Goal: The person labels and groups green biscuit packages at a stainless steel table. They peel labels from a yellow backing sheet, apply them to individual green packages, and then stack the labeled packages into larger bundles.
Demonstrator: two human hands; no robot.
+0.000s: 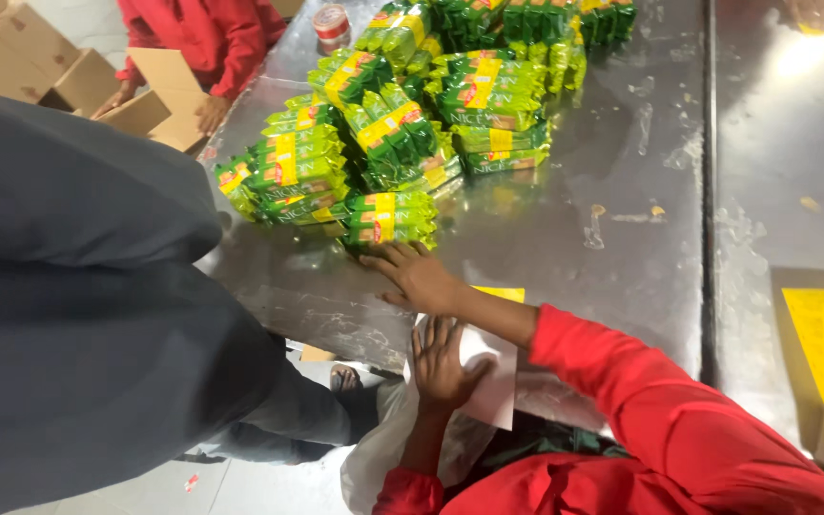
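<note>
Fingers first: the right hand (419,277) has its fingers (381,261) stretched flat and loose, tips touching the near edge of the closest stack of green and yellow packets (385,218), not gripping anything yet, while the left hand (441,360) lies flat with fingers (425,333) spread, pressing down on a white bag (488,386) at the near edge of the bench (565,229). So neither hand is closed on anything. That nearest stack sits on the steel bench just beyond the right fingertips, at the near end of a big heap of the same packets (402,124) that runs toward the far side. My guess is these handle light and a bit crinkly: glossy film wrap, so probably slippery against each other and on the shiny metal, and whatever's inside likely cracks if you squeeze hard. I'd take hold of the short stack from both long sides, thumb on one side and fingers on the other, instead of pinching a corner of the wrapper. Looks-wise they're flat rectangular packs, bright green with a yellow band and a bit of red, piled a few high. Off to the far left another person in a red sleeve (204,38) is working with cardboard boxes (159,100), and someone in dark grey (78,286) fills the left side.
</note>
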